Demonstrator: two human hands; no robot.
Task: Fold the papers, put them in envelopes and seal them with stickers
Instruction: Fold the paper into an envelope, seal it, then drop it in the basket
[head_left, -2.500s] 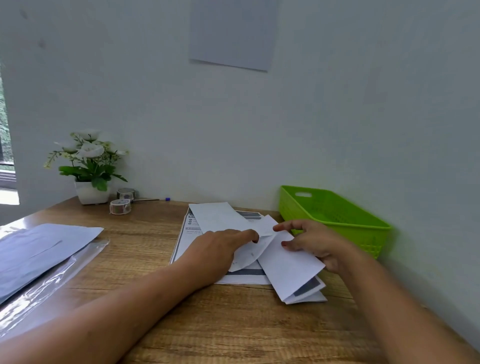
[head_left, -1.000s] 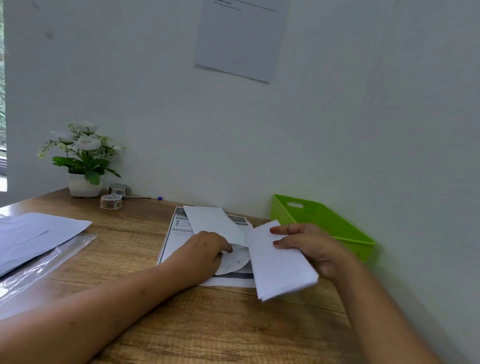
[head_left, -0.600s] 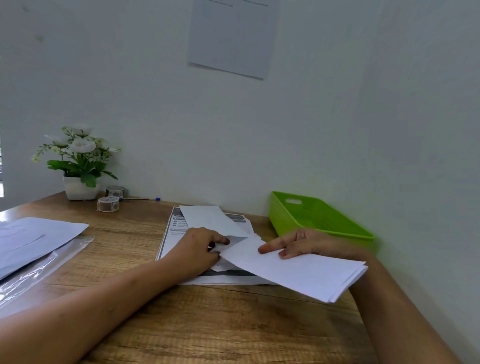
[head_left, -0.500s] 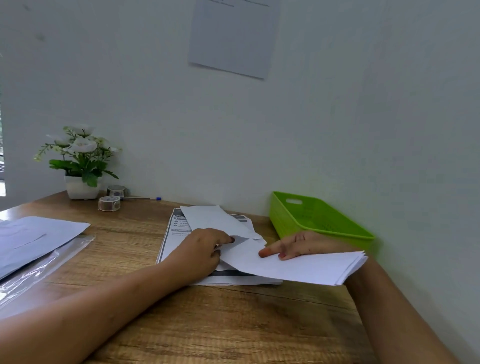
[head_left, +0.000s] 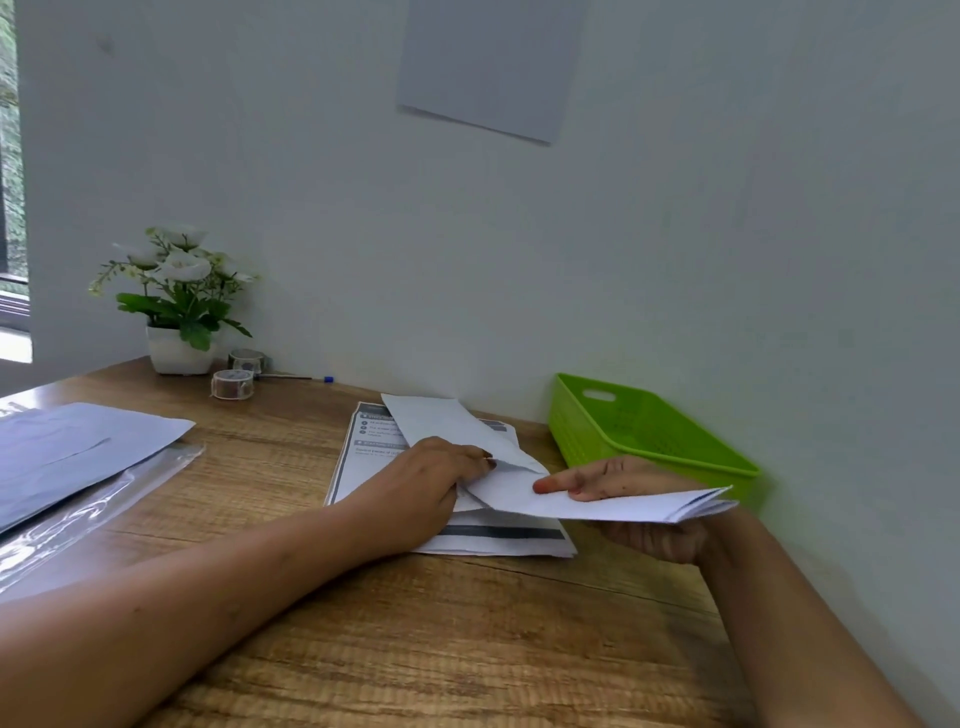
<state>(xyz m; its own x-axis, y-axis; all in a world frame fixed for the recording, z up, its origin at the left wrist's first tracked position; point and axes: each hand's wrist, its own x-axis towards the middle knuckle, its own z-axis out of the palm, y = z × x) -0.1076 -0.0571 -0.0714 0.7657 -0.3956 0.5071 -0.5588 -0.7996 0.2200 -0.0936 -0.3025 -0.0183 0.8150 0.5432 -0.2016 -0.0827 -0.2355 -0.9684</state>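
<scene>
My right hand (head_left: 618, 480) holds a folded white paper (head_left: 628, 504) almost level, thumb on top and fingers beneath, its left end at the mouth of a white envelope (head_left: 447, 421). My left hand (head_left: 436, 475) pinches the envelope's open flap at that mouth. The envelope lies on a stack of printed sheets (head_left: 498, 538) on the wooden table (head_left: 415, 649). Two sticker rolls (head_left: 232, 383) sit at the back left.
A green plastic basket (head_left: 639, 436) stands against the wall at right. A potted white-flower plant (head_left: 176, 306) is at the back left, with a pen (head_left: 301, 378) beside the rolls. White envelopes on a clear plastic sleeve (head_left: 78, 452) lie at the left edge.
My right hand has turned the folded paper from steeply tilted to nearly flat and brought its end to the envelope mouth. My left hand has stayed on the flap.
</scene>
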